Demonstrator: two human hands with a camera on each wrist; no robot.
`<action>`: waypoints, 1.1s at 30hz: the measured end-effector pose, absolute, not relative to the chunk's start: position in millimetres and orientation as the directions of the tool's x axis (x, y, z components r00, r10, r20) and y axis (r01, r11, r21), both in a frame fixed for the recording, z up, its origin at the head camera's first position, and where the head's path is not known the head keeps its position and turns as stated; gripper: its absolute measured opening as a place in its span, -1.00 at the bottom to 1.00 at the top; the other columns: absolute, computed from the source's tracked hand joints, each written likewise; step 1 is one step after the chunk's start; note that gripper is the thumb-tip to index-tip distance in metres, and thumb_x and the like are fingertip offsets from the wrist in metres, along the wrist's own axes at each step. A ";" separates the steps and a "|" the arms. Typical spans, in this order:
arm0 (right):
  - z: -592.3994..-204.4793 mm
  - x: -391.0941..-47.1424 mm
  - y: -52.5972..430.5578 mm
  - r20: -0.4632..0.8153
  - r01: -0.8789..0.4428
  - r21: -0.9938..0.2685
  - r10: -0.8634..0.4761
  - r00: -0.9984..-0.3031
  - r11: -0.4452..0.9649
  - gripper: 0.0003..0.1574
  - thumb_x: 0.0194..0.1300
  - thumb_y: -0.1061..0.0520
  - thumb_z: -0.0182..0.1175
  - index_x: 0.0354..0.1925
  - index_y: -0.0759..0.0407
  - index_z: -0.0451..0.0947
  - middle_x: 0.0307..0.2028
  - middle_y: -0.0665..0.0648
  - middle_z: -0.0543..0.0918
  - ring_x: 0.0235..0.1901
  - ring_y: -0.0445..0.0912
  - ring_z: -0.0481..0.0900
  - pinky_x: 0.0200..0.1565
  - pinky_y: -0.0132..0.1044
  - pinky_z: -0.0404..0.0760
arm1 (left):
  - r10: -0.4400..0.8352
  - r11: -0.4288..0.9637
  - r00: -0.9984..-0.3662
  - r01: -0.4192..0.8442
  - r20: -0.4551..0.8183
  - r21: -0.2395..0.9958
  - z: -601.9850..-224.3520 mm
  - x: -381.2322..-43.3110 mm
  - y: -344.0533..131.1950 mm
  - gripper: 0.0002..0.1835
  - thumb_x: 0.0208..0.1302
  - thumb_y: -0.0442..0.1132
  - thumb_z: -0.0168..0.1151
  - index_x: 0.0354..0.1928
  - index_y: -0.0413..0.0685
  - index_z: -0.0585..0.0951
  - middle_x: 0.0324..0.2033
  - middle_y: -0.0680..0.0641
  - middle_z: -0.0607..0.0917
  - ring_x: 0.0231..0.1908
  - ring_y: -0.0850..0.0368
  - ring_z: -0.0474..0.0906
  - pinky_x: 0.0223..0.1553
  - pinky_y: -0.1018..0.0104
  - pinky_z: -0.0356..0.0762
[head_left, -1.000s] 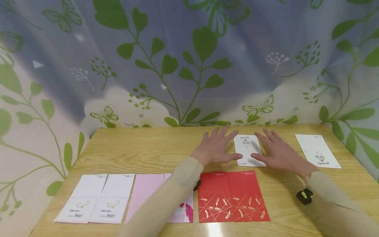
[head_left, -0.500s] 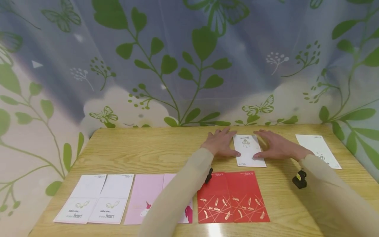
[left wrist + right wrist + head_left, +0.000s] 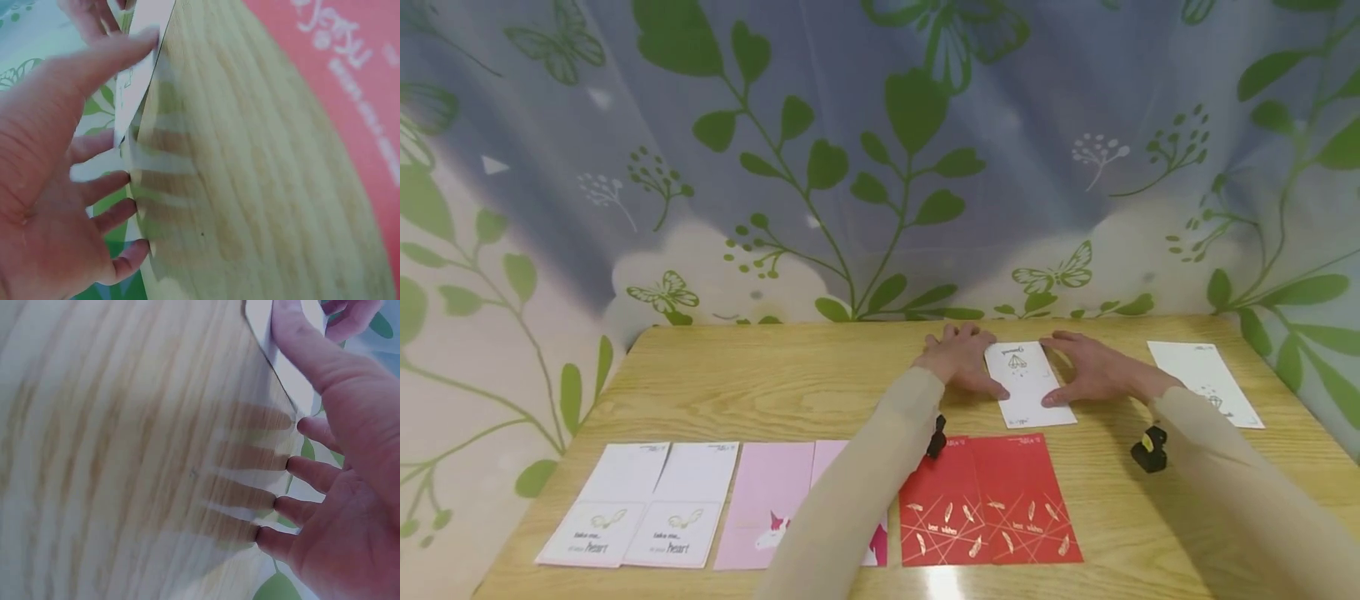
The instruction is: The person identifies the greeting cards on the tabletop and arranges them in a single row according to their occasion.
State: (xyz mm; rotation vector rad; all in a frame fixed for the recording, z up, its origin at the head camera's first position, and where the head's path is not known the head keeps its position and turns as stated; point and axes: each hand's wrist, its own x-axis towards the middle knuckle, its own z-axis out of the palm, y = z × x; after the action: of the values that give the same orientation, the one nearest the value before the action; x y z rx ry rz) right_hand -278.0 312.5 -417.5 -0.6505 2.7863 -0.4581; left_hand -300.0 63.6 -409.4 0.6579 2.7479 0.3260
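Observation:
A white card (image 3: 1032, 387) printed with a gold diamond motif lies tilted on the wooden table, between my two hands. Along its left side rests my left hand (image 3: 961, 362), the thumb tip over the card's edge and the fingers spread toward the far corner. My right hand (image 3: 1093, 368) mirrors it on the right side, its thumb on the card as well. In the left wrist view the thumb (image 3: 119, 53) overlaps the card and the other fingertips touch the tabletop. The right wrist view has the right thumb (image 3: 306, 340) over the card, with the remaining fingertips down on the wood.
A second white diamond card (image 3: 1195, 367) lies to the right. In front stand side by side two red cards (image 3: 1030, 479), two pink cards (image 3: 771, 479) partly under my left sleeve, and two white heart cards (image 3: 602, 500). A patterned curtain (image 3: 820, 208) hangs behind the table (image 3: 760, 383).
Both hands have come in from hovering above to the card's two sides, fingers lowered. The card has turned slightly, its near edge shifting toward me.

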 end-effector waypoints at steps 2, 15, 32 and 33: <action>-417.7 -277.2 311.8 -0.159 -0.378 -0.360 -0.456 -0.876 0.853 0.30 0.13 -0.32 0.47 0.49 0.42 0.17 0.45 0.66 0.14 0.42 0.58 0.14 0.35 0.49 0.20 | 0.467 0.848 -0.866 0.382 -0.180 0.367 -410.8 -301.8 63.3 -0.25 0.28 0.21 0.34 0.46 0.22 0.38 0.43 -0.02 0.42 0.41 -0.05 0.31 0.39 -0.15 0.31; -410.3 -263.7 318.2 -0.025 -0.253 -0.466 -0.299 -0.954 0.848 -0.37 0.42 -0.09 0.29 0.22 0.34 0.53 0.20 0.46 0.60 0.24 0.40 0.51 0.21 0.29 0.49 | 0.451 0.354 -0.892 0.158 -0.021 0.922 -404.1 -305.1 64.6 -0.63 0.41 -0.36 0.19 0.19 -0.20 0.39 -0.23 -0.15 0.59 -0.26 -0.16 0.69 -0.39 0.43 0.49; -388.2 -248.7 347.0 -0.076 -0.019 -0.867 -0.170 -0.982 0.497 -0.41 0.57 -0.08 0.08 0.41 0.07 0.24 0.04 -0.08 0.50 -0.15 -0.33 0.62 -0.14 -0.30 0.69 | 0.585 0.570 -0.811 0.414 0.004 0.710 -376.2 -285.6 63.0 -0.41 0.45 0.05 0.21 0.40 -0.05 0.39 0.21 -0.06 0.57 0.09 0.13 0.56 0.11 0.29 0.54; -386.2 -247.7 347.6 -0.072 -0.036 -0.850 -0.184 -0.980 0.526 -0.40 0.57 -0.08 0.09 0.42 0.08 0.25 0.07 -0.05 0.50 -0.14 -0.32 0.63 -0.15 -0.29 0.69 | 0.591 0.566 -0.806 0.437 0.025 0.699 -373.4 -284.5 65.7 -0.44 0.47 0.02 0.20 0.39 -0.04 0.43 0.18 -0.06 0.60 0.07 0.13 0.57 0.09 0.31 0.55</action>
State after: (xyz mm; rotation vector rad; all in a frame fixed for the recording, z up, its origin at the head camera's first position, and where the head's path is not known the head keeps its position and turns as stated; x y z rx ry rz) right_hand -247.7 347.6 -386.2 -0.1892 2.6073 -1.4471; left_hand -284.5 65.7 -373.4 0.8613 2.5870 1.0681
